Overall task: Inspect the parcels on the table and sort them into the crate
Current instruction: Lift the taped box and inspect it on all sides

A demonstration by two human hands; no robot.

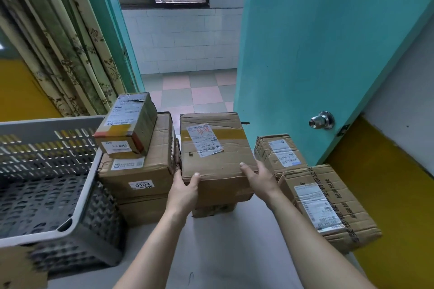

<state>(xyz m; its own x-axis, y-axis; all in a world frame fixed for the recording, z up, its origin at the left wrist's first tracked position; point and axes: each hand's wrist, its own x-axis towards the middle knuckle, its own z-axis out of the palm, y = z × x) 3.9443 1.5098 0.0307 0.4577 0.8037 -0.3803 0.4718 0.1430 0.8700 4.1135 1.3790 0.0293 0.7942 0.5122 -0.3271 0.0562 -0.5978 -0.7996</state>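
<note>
A brown cardboard parcel (215, 155) with a white label sits in the middle, on top of a smaller box (212, 210). My left hand (184, 189) grips its near left corner, thumb on top. My right hand (259, 177) grips its near right corner, thumb on the top edge. The grey perforated crate (77, 202) stands at the left, tilted, its inside bare. A stack of parcels rises between crate and centre: a small taped box (131, 129) on a larger box marked 0104 (141, 171).
Two more labelled parcels lie at the right: one (278, 153) further back, one (328, 206) near the white table's (225, 253) right edge. A teal door (317, 54) with a knob stands open behind them. Curtains hang at the back left.
</note>
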